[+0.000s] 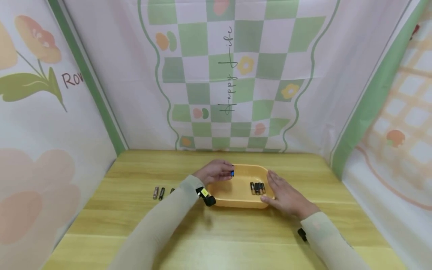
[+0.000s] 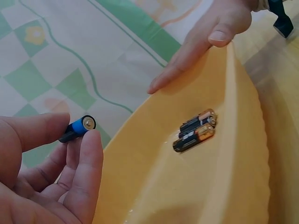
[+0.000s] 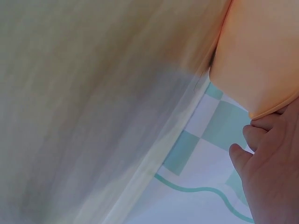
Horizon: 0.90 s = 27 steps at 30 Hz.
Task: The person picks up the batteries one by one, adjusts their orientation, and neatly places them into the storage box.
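Observation:
Between thumb and fingers, my left hand (image 1: 216, 171) pinches a blue-and-black battery (image 2: 81, 127) above the left side of a yellow plastic basin (image 1: 236, 203). The battery's metal end faces outward in the left wrist view. My right hand (image 1: 287, 195) rests against the basin's right rim, fingers straight along it and the thumb over the near corner. Inside the basin, several black-and-copper batteries (image 1: 257, 188) lie side by side near the right end.
Left of the basin, a pinkish battery (image 1: 155, 192) and a dark battery (image 1: 161, 193) lie on the wooden table (image 1: 118, 217). A further battery (image 1: 172, 190) is partly hidden by my left sleeve. Printed curtains (image 1: 222, 123) hang behind the table and along both sides.

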### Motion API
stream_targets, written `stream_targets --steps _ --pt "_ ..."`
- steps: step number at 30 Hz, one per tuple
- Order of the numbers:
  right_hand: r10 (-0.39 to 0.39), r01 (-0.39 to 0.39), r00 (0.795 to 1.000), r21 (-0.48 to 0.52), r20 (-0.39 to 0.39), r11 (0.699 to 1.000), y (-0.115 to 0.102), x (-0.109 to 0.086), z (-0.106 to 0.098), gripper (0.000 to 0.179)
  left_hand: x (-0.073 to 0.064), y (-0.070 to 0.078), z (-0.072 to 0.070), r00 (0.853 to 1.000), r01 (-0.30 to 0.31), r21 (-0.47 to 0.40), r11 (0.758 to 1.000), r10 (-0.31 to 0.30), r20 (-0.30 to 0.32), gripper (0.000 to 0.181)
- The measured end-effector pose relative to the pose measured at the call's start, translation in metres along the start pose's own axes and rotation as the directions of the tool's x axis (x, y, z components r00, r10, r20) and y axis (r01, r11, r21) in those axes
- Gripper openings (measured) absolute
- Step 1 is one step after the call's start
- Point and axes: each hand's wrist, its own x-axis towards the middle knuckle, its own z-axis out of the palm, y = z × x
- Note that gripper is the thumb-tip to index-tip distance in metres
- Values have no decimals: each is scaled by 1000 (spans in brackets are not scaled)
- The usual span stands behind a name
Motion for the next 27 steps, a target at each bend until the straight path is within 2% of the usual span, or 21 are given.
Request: stream_targets --steps 15,20,27 --pt "0 -1 1000 -7 -2 1000 -2 0 -4 94 10 -12 3 999 25 17 1000 -25 21 10" --pt "13 -13 1000 -16 13 1000 -1 -1 -2 94 13 -18 6 999 52 18 998 -52 6 9" --pt "12 -12 1000 -23 15 1000 -2 -1 -2 94 15 -21 12 998 55 31 998 -55 -10 15"
